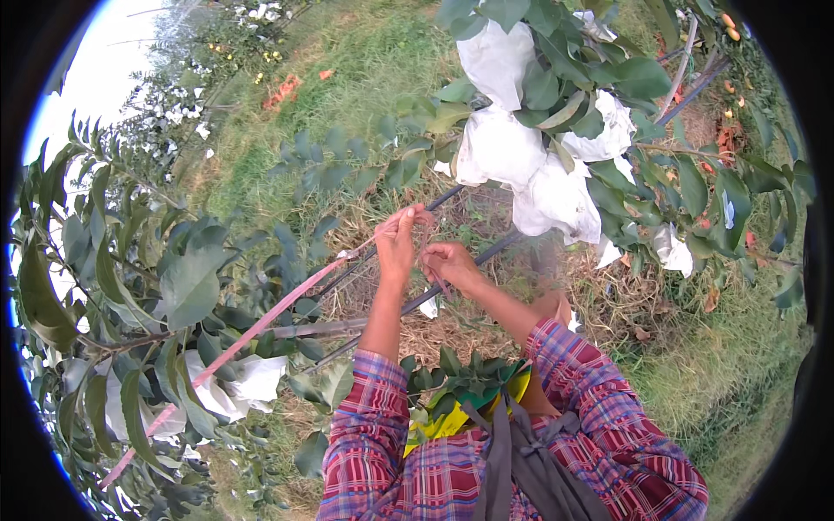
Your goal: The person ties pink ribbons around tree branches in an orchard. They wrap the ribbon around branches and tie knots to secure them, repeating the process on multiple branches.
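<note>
My left hand [399, 241] grips a pink strap [280, 307] near its narrow, gathered end, thumb raised. From there the strap slants down to the lower left, past leaves. Just to the right, my right hand [449, 264] pinches the thin loose end of the same pink material, which loops between the two hands and hangs below the fingers. Both hands are above dark pipes or wires [485, 254] that run diagonally. White fruit bags [498, 146] hang in a cluster among leaves, above and right of my hands.
Leafy branches [189, 280] with more white bags [238, 384] fill the left side. At the right, another leafy branch [694, 185] reaches across. Dark fabric ties [505, 449] and a yellow item [446, 420] lie at my front. Grass and dry straw [430, 335] cover the ground.
</note>
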`<state>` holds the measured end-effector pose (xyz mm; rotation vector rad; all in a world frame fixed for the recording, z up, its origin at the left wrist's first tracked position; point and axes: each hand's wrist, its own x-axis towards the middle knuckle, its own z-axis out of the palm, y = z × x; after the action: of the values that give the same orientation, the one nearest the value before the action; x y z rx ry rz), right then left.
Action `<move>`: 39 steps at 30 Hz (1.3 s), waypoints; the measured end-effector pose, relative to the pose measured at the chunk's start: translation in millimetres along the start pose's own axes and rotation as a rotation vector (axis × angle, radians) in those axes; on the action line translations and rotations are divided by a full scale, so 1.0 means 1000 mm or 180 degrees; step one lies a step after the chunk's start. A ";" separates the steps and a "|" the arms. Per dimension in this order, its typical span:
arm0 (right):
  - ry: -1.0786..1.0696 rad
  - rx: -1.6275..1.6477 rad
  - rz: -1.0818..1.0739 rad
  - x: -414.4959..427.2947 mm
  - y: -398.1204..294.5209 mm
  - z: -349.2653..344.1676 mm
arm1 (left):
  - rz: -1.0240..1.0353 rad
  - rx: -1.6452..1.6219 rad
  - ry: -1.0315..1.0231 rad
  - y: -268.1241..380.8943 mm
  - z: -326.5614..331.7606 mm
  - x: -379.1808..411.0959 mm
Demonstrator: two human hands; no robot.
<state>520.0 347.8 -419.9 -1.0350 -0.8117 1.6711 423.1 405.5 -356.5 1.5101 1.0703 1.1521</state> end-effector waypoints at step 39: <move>0.0578 -0.0807 -0.0573 0.036 0.041 0.028 | -0.0323 0.1741 -0.0164 -0.023 0.000 0.001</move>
<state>472.9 368.0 -453.7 -1.2293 -0.9822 1.3248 421.1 410.9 -378.8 1.8598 1.4872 0.7757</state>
